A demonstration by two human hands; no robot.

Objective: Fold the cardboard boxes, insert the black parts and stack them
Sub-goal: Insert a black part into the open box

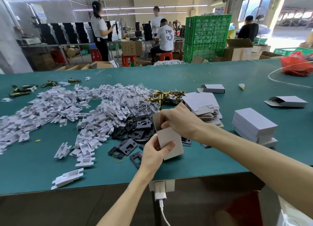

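Folding the cardboard box (171,141), the left hand (152,153) pinches its lower end while the right hand (179,120) grips its top flap; next, probably, fetching a black part (128,147).

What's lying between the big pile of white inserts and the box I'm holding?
A heap of black parts on the table, beside the box, per the head view.

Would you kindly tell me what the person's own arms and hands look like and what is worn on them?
Both forearms are bare, with no sleeve in view. The left hand and the right hand wear no gloves, and no watch, band or ring shows. Some white cloth at the lower right corner may be the person's clothing.
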